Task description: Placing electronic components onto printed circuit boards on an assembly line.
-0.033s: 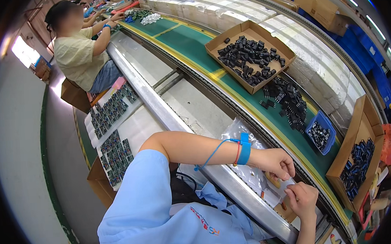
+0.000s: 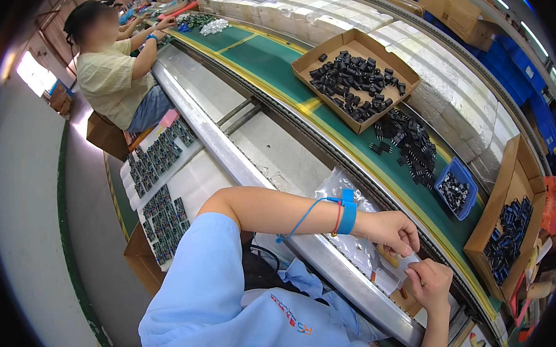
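No motion blur on either hand, so nothing reads as just moved; both look mid-handling, close together at lower right. L hand point(image 2: 391, 230), w/ blue wrist strap point(image 2: 347, 211) and thin blue cord, has fingers curled down onto a small white flat piece point(image 2: 406, 265). R hand point(image 2: 429, 283) is curled too, pinching the same piece's near edge; can't tell exactly what it is, too small. The piece sits between the hands, just over the near edge of a crinkled clear plastic bag point(image 2: 338, 189) lying on the grey metal worktop point(image 2: 259, 174).

Edges & room: the green conveyor belt point(image 2: 265, 55) runs right beside the L hand, yellow border nearly touching the knuckles. On the belt are loose black parts point(image 2: 408, 141) and a small blue bin point(image 2: 456, 192), near but apart. A brown cardboard box of black parts point(image 2: 513, 224) sits close to the R side. More open worktop toward the upper left; a co-worker in a yellow shirt point(image 2: 109, 75) is well apart.
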Motion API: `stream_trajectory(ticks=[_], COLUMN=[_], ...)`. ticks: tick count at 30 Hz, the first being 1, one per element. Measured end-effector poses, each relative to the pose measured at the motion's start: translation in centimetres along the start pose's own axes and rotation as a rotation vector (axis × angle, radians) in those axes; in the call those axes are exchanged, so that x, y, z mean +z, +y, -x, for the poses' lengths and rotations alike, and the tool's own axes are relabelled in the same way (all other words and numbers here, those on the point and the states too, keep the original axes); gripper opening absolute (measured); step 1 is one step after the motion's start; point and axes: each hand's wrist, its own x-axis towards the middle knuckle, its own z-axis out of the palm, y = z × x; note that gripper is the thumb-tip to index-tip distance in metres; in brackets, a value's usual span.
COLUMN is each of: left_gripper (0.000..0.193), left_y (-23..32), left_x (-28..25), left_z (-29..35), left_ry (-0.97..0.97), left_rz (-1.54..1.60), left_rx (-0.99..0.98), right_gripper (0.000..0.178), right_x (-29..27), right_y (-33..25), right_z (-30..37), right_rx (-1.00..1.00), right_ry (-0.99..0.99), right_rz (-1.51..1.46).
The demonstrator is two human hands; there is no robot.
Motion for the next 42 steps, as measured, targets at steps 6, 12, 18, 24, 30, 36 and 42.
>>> stream_trajectory(ticks=[6,12,18,24,30,36,42], left_gripper=[0.030,0.029,0.030,0.029,0.026,0.023,0.022], left_y=[0.16,-0.05,-0.04,-0.31,-0.69,-0.64,-0.47], left_x=[-0.08,-0.01,0.01,0.00,0.23,0.27,0.26], left_z=[0.16,0.07,0.08,-0.12,-0.13,-0.13,-0.09], left_ry=[-0.003,-0.005,0.004,0.011,0.053,0.040,0.036], left_rz=[0.020,-0.016,-0.015,-0.054,-0.031,-0.038,-0.050], left_rx=[-0.012,0.014,0.014,0.035,0.056,0.063,0.060], right_gripper=[0.012,0.012,0.013,0.012,0.012,0.016,0.021], right_x=[0.17,0.21,0.35,0.33,0.46,0.45,0.07], right_y=[-0.04,-0.06,-0.01,-0.14,-0.17,0.13,-0.13], right_z=[0.01,-0.06,-0.03,-0.10,-0.04,0.27,0.01], right_rx=[0.003,-0.004,0.007,0.021,0.016,0.013,0.033], right_ry=[-0.003,-0.012,-0.012,-0.030,-0.025,-0.013,-0.049], right_rz=[-0.005,0.000,-0.003,0.008,-0.008,0.040,0.085])
